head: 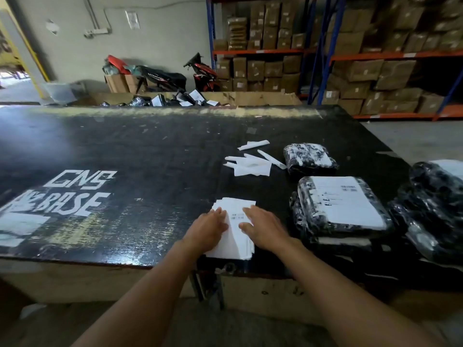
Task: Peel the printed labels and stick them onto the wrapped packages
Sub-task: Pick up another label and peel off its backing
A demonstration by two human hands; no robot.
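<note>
Pressing one label stack [237,242]: left hand [208,230], right hand [263,230], straight-fingered; one labelled package [343,204].

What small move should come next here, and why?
Probably lift a corner of the top label with the right hand while the left hand holds the label stack down: both hands lie flat on it, nothing pinched yet, and wrapped packages wait alongside.

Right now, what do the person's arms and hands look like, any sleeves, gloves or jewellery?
Both are bare: the left hand and right hand wear no gloves, and no sleeves show. No watch, bracelet or ring is visible, though the hands are slightly blurred.
</note>
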